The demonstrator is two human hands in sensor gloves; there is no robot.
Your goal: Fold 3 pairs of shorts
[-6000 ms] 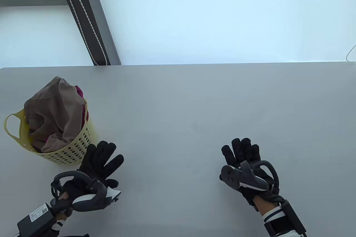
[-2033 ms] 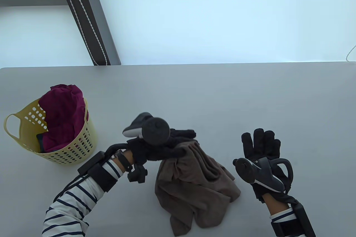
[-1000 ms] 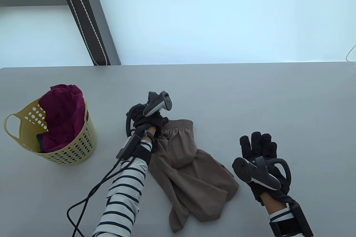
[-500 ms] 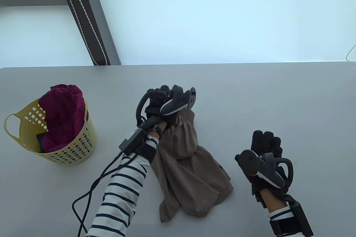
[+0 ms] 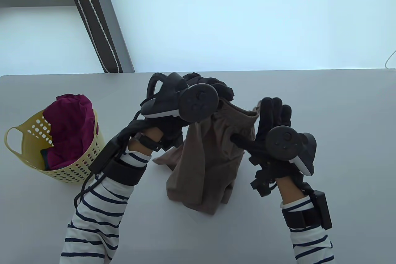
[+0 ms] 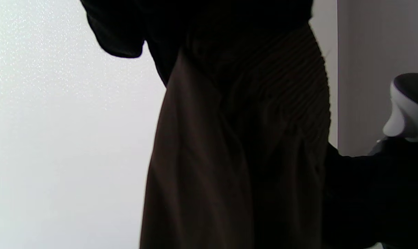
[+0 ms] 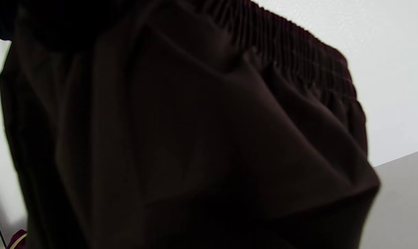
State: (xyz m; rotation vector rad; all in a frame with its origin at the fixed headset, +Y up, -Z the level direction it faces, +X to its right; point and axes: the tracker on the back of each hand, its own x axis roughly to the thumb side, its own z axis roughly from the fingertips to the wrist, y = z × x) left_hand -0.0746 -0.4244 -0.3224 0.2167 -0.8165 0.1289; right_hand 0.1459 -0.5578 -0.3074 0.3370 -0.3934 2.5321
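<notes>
A pair of brown shorts (image 5: 207, 152) hangs upright over the grey table (image 5: 309, 106), with its leg ends bunched on the surface. My left hand (image 5: 218, 88) is raised and grips the elastic waistband at its left end. My right hand (image 5: 263, 124) is at the waistband's right end, fingers pointing up behind the fabric and thumb across the front, pinching it. In both wrist views the brown shorts (image 6: 236, 155) (image 7: 195, 138) fill the frame as dark backlit cloth. Magenta shorts (image 5: 71, 127) lie heaped in the yellow basket (image 5: 89, 162), over a dark garment (image 5: 45, 156).
The basket stands at the table's left side, close to my left forearm. A black cable (image 5: 83, 188) loops from my left wrist unit. The table's far edge runs just behind the raised hands. A dark band with white cord (image 5: 96, 22) crosses the background.
My left hand has lifted the brown shorts by the waistband from lying on the table to hanging. My right hand rose from the table and took the waistband's other end.
</notes>
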